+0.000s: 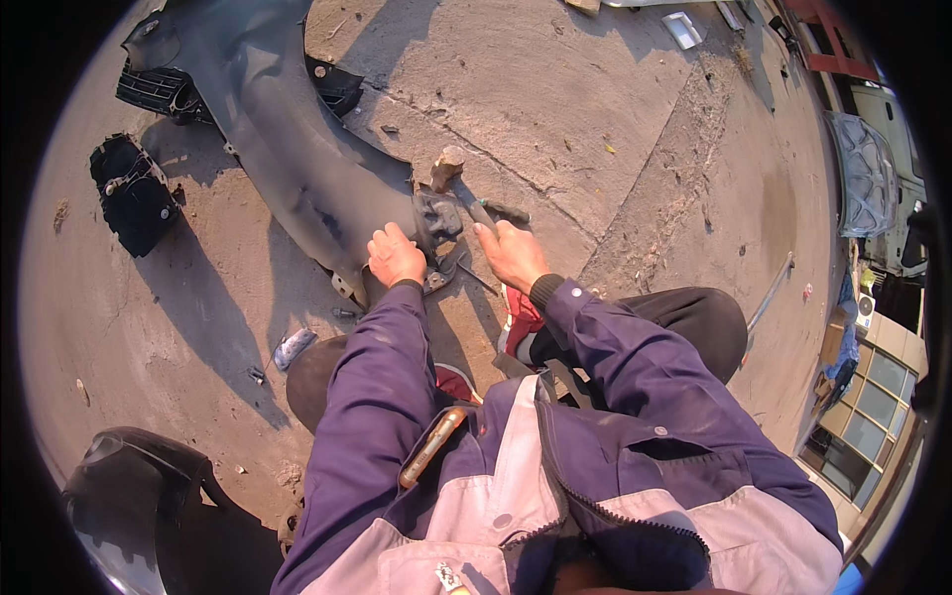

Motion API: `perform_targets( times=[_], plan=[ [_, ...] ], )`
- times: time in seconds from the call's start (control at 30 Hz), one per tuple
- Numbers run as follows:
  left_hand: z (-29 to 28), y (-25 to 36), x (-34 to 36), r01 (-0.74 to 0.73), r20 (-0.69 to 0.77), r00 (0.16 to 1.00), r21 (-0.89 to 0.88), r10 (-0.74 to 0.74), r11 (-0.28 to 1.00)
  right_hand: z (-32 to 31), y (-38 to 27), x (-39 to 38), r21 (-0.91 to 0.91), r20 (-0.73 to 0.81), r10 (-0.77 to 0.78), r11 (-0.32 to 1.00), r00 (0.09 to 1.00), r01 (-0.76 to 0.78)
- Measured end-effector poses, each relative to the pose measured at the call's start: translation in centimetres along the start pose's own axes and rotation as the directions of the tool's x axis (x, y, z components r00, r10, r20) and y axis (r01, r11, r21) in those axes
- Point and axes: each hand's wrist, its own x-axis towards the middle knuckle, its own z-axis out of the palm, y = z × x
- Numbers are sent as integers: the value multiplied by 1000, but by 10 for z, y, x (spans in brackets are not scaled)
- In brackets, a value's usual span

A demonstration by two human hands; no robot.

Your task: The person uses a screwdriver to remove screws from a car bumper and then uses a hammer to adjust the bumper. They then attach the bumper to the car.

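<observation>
Centre frame: right hand (pixel 511 253) clamped on hammer (pixel 464 190), long axis running from hand to head at upper left. Left hand (pixel 395 256) presses closed on grey car fender (pixel 283 149). Cracked concrete ground (pixel 595 119), outdoors, sunlit.

Person crouching on concrete ground (pixel 615 109), working at the end of a grey car fender (pixel 288 149).

The left hand (pixel 395 256) is pressing on the fender's end beside a dark bracket (pixel 437 216). The right hand (pixel 511 253) is gripping a hammer (pixel 458 180), its head hovering just above the bracket. A black grille piece (pixel 132 193) is lying left of the fender.
</observation>
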Motion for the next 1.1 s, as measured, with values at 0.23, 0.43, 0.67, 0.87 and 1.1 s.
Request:
perform_targets(
  times=[0.23,0.43,0.67,0.87,1.1],
  plan=[
    [0,-20,29,-464,90,878,398,470,791,29,7,-26,144,-47,37,989,998,-30],
    [-6,-21,37,-528,214,846,464,488,712,72,17,-32,226,-64,31,974,997,-16],
    [16,-21,51,-506,173,858,454,484,734,56,11,-18,226,33,89,970,996,-94],
    [16,-17,52,-510,182,856,440,483,739,41,-10,-21,307,-63,103,948,993,-79],
    [0,-10,45,-486,252,874,455,416,746,73,1,1,127,-58,114,986,992,-106]
  ],
)
